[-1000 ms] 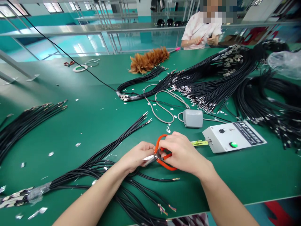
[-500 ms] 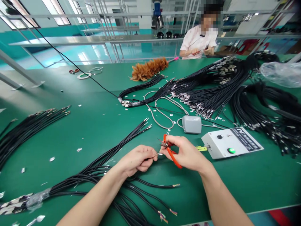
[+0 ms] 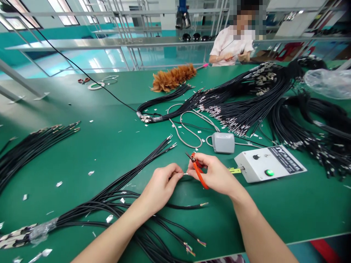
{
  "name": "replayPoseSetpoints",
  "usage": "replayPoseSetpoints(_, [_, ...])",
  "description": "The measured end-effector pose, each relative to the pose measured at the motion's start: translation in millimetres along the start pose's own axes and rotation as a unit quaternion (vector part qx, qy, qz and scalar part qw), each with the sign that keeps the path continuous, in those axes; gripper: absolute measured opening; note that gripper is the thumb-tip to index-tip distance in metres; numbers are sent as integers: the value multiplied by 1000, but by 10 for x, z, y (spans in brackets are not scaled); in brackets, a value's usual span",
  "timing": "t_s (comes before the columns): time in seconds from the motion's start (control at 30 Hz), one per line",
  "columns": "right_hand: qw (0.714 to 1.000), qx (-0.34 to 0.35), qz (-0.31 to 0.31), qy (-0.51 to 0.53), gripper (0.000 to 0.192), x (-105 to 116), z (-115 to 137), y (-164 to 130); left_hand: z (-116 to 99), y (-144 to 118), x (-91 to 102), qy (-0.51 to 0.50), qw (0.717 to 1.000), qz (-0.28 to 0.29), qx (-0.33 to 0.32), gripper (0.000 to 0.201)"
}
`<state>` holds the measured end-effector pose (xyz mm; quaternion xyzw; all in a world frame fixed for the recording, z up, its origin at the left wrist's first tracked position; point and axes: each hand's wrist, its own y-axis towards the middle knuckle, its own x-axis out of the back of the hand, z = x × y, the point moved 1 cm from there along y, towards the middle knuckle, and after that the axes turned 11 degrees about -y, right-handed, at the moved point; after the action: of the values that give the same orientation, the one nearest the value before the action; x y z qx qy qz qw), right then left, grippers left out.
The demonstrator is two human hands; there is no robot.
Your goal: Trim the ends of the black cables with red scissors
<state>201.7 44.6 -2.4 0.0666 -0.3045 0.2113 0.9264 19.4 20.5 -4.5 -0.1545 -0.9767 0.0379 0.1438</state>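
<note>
Left hand pinches a black cable's tip; right hand, at 3 o'clock, grips orange cutters. Trimming step; next needs blades aligned on the tip.

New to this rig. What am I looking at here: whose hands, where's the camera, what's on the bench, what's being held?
There is no machine doing the handling: the picture comes from a camera worn on a person's head, looking forward and down at their own two bare hands. The left hand pinches the end of a thin black cable. The right hand holds orange-handled scissors close to that cable end. They work over a green bench. On it lie bundles of black cables, a grey foot pedal, a white control box with a green button, a feather duster and small silver scraps. Across the bench another person works with their own hands.
</note>
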Motion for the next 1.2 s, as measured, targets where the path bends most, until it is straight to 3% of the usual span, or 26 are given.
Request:
replayPoseSetpoints(0.17, [1000, 17, 2, -18, 3, 11, 2, -12, 30, 0, 8, 84, 996, 2, -29, 23])
replayPoseSetpoints(0.43, [970, 90, -35, -224, 15, -16, 63, -38, 83, -4, -6, 136, 989, 21, -55, 23])
replayPoseSetpoints(0.6, [955, 136, -45, -260, 16, -59, 62, -38, 88, -14, -6, 189, 981, 25, -34, 21])
replayPoseSetpoints(0.8, [951, 128, -17, -281, 12, -119, 42, -20, 129, -18, -70, 191, 980, 39, -32, 22])
replayPoseSetpoints(0.9, [975, 75, 7, -210, 10, -112, -10, 6, 115, -11, -81, 185, 980, 54, -40, 23])
replayPoseSetpoints(1.0, [998, -1, 65, -16, 13, -92, -101, 48, 66, -9, -53, 181, 979, 75, -46, 23])
replayPoseSetpoints(1.1, [974, -54, 118, 183, 19, -68, -168, 88, 11, -13, -3, 164, 979, 99, -66, 23])
replayPoseSetpoints(1.2, [949, -82, 139, 272, 23, -38, -184, 104, -17, -15, 44, 131, 980, 110, -99, 20])
